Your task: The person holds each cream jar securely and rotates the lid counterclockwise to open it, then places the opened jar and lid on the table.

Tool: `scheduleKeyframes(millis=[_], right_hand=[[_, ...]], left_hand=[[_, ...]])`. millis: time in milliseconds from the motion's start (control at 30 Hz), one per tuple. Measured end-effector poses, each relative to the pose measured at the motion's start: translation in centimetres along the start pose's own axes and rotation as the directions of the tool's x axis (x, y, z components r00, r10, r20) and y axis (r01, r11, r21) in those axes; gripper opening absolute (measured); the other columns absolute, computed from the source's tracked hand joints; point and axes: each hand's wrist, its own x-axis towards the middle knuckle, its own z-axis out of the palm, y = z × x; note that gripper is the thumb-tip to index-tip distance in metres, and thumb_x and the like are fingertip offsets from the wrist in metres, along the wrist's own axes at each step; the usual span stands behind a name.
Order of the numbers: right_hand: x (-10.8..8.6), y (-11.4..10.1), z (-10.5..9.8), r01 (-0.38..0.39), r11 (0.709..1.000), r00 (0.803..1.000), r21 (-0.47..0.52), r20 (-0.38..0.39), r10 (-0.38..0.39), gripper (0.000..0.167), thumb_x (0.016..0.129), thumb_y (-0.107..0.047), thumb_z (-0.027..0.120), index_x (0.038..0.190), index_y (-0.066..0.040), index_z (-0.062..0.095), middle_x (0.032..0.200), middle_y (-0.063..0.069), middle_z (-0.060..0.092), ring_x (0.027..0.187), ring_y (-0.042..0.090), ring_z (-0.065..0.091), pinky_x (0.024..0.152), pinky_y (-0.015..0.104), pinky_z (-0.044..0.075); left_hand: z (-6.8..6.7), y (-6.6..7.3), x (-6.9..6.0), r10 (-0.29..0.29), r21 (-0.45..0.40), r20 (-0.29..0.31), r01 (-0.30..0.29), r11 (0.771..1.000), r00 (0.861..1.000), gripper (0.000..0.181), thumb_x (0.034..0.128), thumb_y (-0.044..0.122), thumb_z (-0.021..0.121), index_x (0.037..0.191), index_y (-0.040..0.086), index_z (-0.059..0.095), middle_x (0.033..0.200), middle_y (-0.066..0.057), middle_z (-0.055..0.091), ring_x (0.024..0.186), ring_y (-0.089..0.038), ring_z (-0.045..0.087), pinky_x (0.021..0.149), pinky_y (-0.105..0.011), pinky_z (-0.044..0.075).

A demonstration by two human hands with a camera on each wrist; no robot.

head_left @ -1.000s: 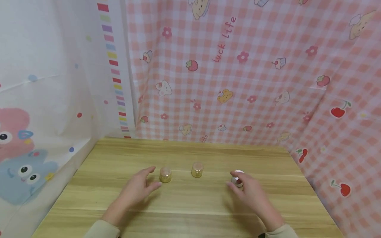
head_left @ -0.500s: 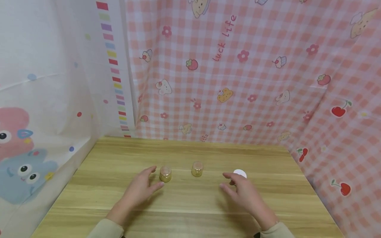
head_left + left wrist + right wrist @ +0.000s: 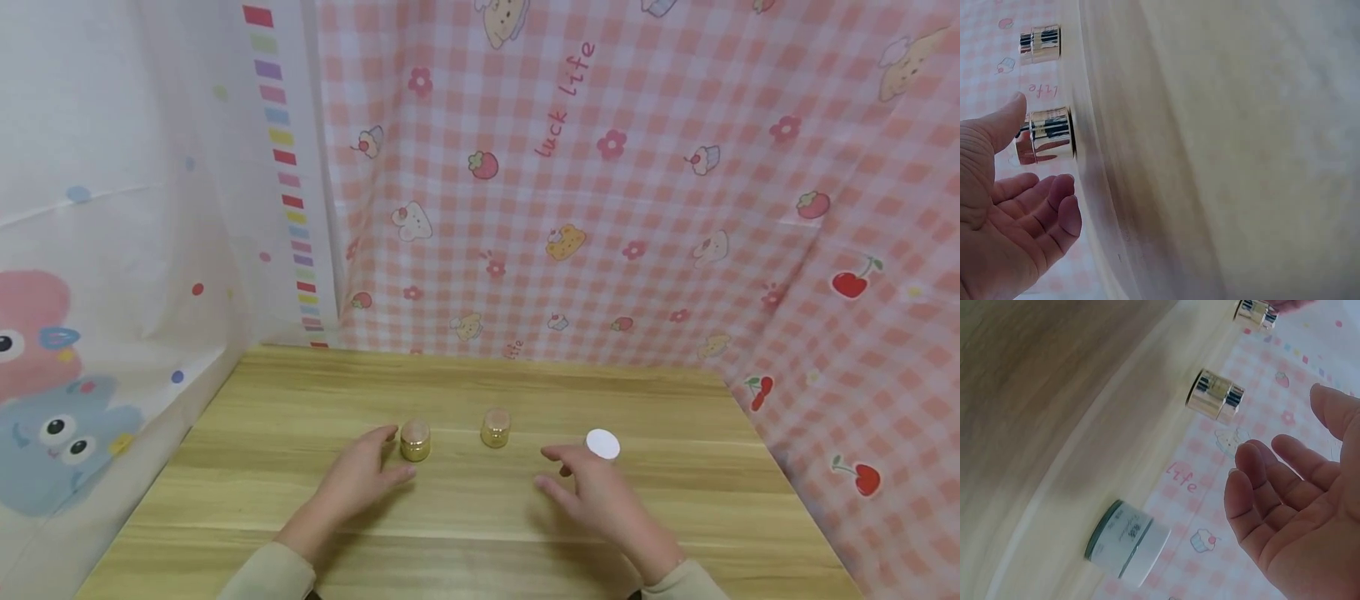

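A small gold jar (image 3: 416, 442) with a pinkish top stands on the wooden table, and my left hand (image 3: 352, 479) is beside it, thumb and fingers spread with a gap. The left wrist view shows that gold jar (image 3: 1052, 136) beyond the thumb and loosely bent fingers, with nothing held. A matching gold jar (image 3: 496, 428) stands further right. My right hand (image 3: 603, 496), fingers relaxed and holding nothing, hovers in front of a white-lidded jar (image 3: 602, 443). In the right wrist view, this jar (image 3: 1124, 540) has a pale body with dark print; the middle gold jar (image 3: 1215, 395) is also visible.
The wooden table (image 3: 450, 542) ends at a pink checked cloth (image 3: 525, 200) hanging behind it. A white cloth (image 3: 150, 208) with cartoon prints hangs on the left, and more checked cloth (image 3: 885, 358) borders the right side.
My right hand has moved left and slightly down, away from the white-lidded jar, whose lid is now uncovered. My left hand has shifted slightly right. The jars stay in place.
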Motion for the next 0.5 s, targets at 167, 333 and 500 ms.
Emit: scheduleKeyframes(millis=[167,333,500], right_hand=[[0.1,-0.5,0.4,0.033,0.999,0.999,-0.011,0.013,-0.033,0.040,0.097,-0.034,0.080,0.128,-0.010,0.074,0.124,0.006,0.078,0.098,0.019,0.074,0.081,0.032,0.060],[0.3,-0.9,0.9,0.004,1.000,0.999,0.005,0.055,-0.004,0.042,0.098,-0.037,0.078,0.131,-0.012,0.073,0.127,0.004,0.077,0.101,0.018,0.074,0.083,0.033,0.061],[0.8,-1.3,1.6,0.038,0.999,0.996,0.019,0.078,-0.039,0.042,0.099,-0.037,0.077,0.131,-0.010,0.073,0.127,0.007,0.078,0.101,0.021,0.075,0.083,0.035,0.062]], left_hand=[[0.2,0.2,0.6,-0.001,0.023,-0.004,0.001,1.000,1.000,0.077,0.0913,0.033,0.085,0.151,-0.005,0.052,0.149,-0.025,0.062,0.140,-0.046,0.058,0.118,-0.062,0.045],[0.5,0.4,1.2,-0.018,0.015,-0.010,0.018,1.000,1.000,0.074,0.0880,0.032,0.088,0.144,-0.005,0.058,0.144,-0.026,0.066,0.135,-0.046,0.062,0.115,-0.061,0.048],[1.0,0.1,1.7,-0.062,0.005,-0.018,0.062,0.998,0.998,0.071,0.0857,0.033,0.091,0.140,-0.003,0.062,0.141,-0.024,0.068,0.134,-0.044,0.063,0.113,-0.061,0.049]])
